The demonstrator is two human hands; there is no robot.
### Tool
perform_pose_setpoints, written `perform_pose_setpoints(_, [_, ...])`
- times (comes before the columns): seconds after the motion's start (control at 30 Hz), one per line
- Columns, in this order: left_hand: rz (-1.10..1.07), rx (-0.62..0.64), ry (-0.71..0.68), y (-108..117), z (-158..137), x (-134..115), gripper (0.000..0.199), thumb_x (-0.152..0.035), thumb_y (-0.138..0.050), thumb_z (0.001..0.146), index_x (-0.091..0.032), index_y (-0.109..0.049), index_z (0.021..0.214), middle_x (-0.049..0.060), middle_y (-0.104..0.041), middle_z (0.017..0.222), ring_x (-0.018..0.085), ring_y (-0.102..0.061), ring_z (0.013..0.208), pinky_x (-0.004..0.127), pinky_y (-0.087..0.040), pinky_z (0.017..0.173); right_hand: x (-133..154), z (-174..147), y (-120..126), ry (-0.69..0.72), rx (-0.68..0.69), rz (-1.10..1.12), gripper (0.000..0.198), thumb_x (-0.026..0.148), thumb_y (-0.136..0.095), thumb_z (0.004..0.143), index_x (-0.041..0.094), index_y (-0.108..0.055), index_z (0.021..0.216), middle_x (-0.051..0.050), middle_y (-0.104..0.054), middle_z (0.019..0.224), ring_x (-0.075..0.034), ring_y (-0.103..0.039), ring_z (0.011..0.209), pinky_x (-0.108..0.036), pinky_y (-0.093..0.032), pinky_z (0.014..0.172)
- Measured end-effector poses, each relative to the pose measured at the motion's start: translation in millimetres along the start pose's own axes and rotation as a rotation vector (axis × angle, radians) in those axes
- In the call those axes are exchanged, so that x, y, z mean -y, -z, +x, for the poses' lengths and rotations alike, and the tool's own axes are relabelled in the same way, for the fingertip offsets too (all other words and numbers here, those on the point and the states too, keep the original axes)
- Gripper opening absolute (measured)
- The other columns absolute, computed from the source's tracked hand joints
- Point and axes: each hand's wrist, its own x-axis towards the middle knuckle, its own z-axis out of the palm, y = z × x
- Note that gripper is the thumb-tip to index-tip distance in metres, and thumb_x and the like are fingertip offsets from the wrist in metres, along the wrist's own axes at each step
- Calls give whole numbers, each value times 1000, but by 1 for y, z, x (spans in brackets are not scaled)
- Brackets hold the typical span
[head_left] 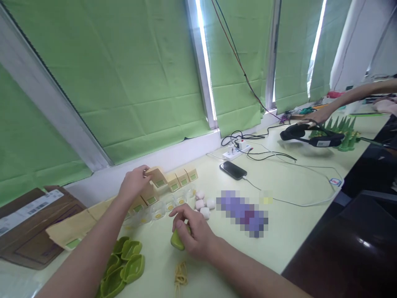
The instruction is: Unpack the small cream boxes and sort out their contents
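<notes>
Head view: we've got our L hand (135, 184) up by the row of sm. tan boxes (182, 179), pinching one tan box w/ green label (157, 177) btw thumb & fingers, tilted. Three more of the row sit just to its R, others below & L of it, partly behind our wrist. Our R hand (197, 234) is lower, nr the middle of the table (297, 186), fingers curled round a green piece (178, 241), index stretched out; we can't tell if the piece touches the tabletop.

Btw our hands run clear cups w/ yellow marks (159, 212), in a line in front of the boxes, & at the line's R end a cluster of pale blocks (204, 213). Green dishes (133, 267) lie lower L, partly behind our L forearm; a yellow cord bundle (181, 273) is below our R hand. Far L: a brown carton (34, 256) w/ a white label.

To the R — phone (233, 170) on a cable, pwr strip (232, 153) nr the wall, plus a purple item, pixelated (243, 211). Far R, another person's hand (319, 116) is at a black headset (325, 140), green spikes (349, 128) next to it.
</notes>
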Motion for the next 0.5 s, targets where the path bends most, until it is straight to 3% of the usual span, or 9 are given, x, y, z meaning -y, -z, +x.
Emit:
perform_pose_setpoints(0.27, [147,55,23,-1,-10,-2,34,-37,-52,83,-25,-63,113,8,-75,106,32,-66,95,37,-44,77,-1,-2,1,0,16,5,23,24,-41,96,21,-52,116,-1,-64,81,-16,-61,73,-29,-47,70])
perform_pose_setpoints(0.5, [216,79,11,-21,-20,-11,34,-31,-50,86,-26,-61,118,9,-74,103,31,-64,100,39,-44,82,1,-3,1,-22,24,10,19,25,-40,97,21,-52,111,-1,-62,79,-15,-58,71,-28,-45,68])
